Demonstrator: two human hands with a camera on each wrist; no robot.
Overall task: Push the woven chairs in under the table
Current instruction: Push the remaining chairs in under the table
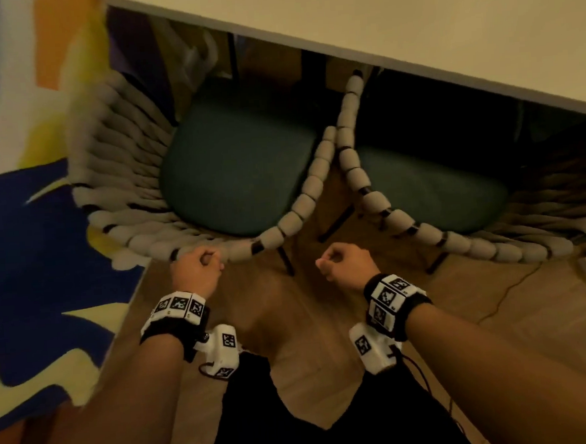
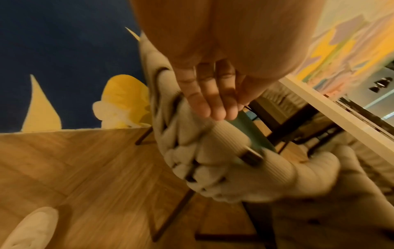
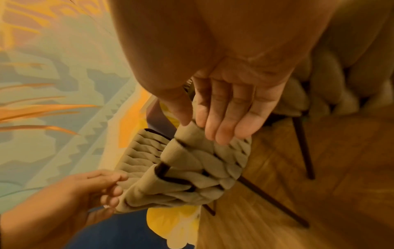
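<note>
The left woven chair (image 1: 185,173) sits directly ahead of the left hand (image 1: 198,265), its curved back rim running across in front of the person and its green seat cushion (image 1: 237,170) pointing toward the bench (image 1: 410,26), only the front part tucked beneath the edge. That hand curls its fingers (image 2: 204,101) over the padded rim, so the push runs straight forward from the knuckles, under the bench. The right hand (image 1: 345,261) hangs loosely curled in the gap between the two chairs, holding nothing, apart from either rim. The right woven chair (image 1: 455,205) lies ahead and to the right of it, angled, its seat likewise partly under the bench. The left hand is clearly nearer its chair.
</note>
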